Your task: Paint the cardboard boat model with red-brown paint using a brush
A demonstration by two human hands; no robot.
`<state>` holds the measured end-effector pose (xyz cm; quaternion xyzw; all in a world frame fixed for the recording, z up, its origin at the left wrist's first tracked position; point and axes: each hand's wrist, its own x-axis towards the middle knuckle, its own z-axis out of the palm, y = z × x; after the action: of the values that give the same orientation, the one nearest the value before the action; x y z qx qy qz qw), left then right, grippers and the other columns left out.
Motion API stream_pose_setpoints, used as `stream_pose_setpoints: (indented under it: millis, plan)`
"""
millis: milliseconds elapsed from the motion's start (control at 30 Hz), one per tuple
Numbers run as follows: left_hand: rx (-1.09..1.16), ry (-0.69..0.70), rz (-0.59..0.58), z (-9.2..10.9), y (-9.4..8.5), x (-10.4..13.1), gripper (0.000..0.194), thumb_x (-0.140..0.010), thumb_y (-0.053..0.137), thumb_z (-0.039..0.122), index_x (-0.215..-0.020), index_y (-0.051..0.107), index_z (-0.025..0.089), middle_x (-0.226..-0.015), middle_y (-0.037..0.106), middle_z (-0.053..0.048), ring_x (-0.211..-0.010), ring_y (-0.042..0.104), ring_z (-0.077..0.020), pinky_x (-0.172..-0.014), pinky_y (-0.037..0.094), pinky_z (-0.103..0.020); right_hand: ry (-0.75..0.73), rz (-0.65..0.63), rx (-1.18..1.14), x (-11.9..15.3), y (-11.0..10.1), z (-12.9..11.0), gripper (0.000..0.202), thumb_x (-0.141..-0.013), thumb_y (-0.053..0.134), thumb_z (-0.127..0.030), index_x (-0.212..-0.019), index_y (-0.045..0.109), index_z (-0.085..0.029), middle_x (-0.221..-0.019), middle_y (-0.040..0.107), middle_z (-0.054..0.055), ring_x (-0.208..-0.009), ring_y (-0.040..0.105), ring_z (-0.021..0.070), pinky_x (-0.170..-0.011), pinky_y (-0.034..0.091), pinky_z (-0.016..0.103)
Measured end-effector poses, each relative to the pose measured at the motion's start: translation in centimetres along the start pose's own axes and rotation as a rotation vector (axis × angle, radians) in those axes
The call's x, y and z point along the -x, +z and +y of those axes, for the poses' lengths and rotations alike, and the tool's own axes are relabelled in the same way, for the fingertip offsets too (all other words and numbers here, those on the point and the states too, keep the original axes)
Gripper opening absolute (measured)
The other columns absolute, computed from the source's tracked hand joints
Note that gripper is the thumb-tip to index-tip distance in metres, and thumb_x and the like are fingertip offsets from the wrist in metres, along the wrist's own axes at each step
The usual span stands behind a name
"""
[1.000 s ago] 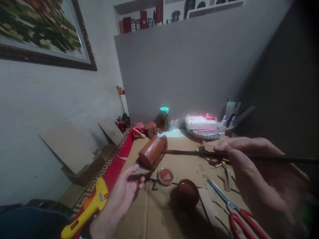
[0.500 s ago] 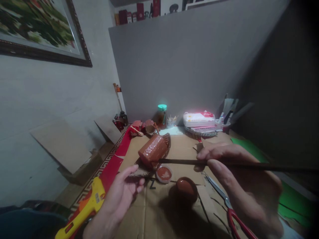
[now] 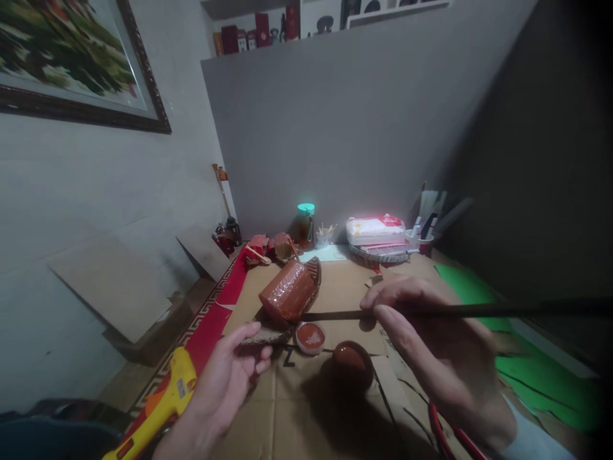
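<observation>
My left hand (image 3: pixel 225 380) pinches the near end of a cardboard boat model (image 3: pixel 268 333) between thumb and fingers. On the boat sits a glossy reddish-brown rounded cover (image 3: pixel 290 291), wet-looking. My right hand (image 3: pixel 431 358) grips a long dark thin stick, seemingly a paintbrush (image 3: pixel 342 315), held almost level. Its tip meets the cover's lower right edge; the bristles are hard to make out. Just below the boat stands a small round tub of reddish-brown paint (image 3: pixel 311 337). Closer to me is a round brown pot-like object (image 3: pixel 353 366), its kind unclear.
A yellow glue gun (image 3: pixel 175 390) lies left of my left forearm. Red-handled scissors (image 3: pixel 443 434) are partly under my right hand. Behind stand a teal-lidded jar (image 3: pixel 305 227), a cup of sticks (image 3: pixel 325 236) and a tissue pack (image 3: pixel 376 229). Cardboard (image 3: pixel 249 428) covers the table.
My right hand has shifted left toward the boat, hiding more of the scissors. The brush tip stays at the cover's lower edge. The whole view has moved slightly.
</observation>
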<state>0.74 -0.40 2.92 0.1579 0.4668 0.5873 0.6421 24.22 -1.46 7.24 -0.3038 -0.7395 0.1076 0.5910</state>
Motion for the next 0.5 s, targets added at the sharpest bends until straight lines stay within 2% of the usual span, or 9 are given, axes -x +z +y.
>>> stream_pose_setpoints:
  millis: [133, 267, 367, 500]
  plan:
    - [-0.002, 0.002, 0.000, -0.08, -0.03, -0.03, 0.005, -0.070, 0.066, 0.010, -0.071, 0.062, 0.012, -0.066, 0.064, -0.006, -0.047, 0.053, -0.0104, -0.038, 0.039, -0.020, 0.005, -0.024, -0.006, -0.23, -0.20, -0.37, 0.012, -0.097, 0.055, -0.014, -0.090, 0.062, -0.020, -0.082, 0.062, 0.000, -0.079, 0.065, 0.0140, -0.072, 0.053, 0.025]
    - [-0.016, -0.006, 0.009, -0.10, 0.09, 0.01, 0.006, -0.072, 0.064, 0.007, -0.072, 0.061, 0.012, -0.067, 0.064, -0.006, -0.048, 0.054, -0.0106, -0.038, 0.040, -0.019, -0.032, 0.028, -0.025, -0.27, -0.26, -0.50, 0.013, -0.097, 0.055, -0.012, -0.091, 0.063, -0.020, -0.083, 0.062, 0.001, -0.081, 0.066, 0.0157, -0.073, 0.054, 0.028]
    - [-0.023, -0.007, 0.039, -0.16, 0.04, -0.14, 0.006, -0.073, 0.062, 0.006, -0.074, 0.061, 0.012, -0.069, 0.064, -0.006, -0.048, 0.054, -0.0108, -0.038, 0.041, -0.020, 0.002, 0.027, -0.029, 0.00, -0.12, -0.17, 0.011, -0.097, 0.055, -0.013, -0.092, 0.063, -0.020, -0.083, 0.062, 0.002, -0.076, 0.064, 0.0159, -0.069, 0.052, 0.031]
    - [-0.024, 0.002, 0.018, -0.26, -0.47, -0.67, 0.005, -0.075, 0.063, 0.007, -0.075, 0.062, 0.012, -0.071, 0.065, -0.008, -0.049, 0.055, -0.0112, -0.039, 0.044, -0.020, 0.057, -0.016, -0.029, 0.03, -0.22, 0.12, 0.012, -0.099, 0.055, -0.018, -0.088, 0.060, -0.019, -0.080, 0.061, 0.002, -0.069, 0.060, 0.0158, -0.062, 0.049, 0.032]
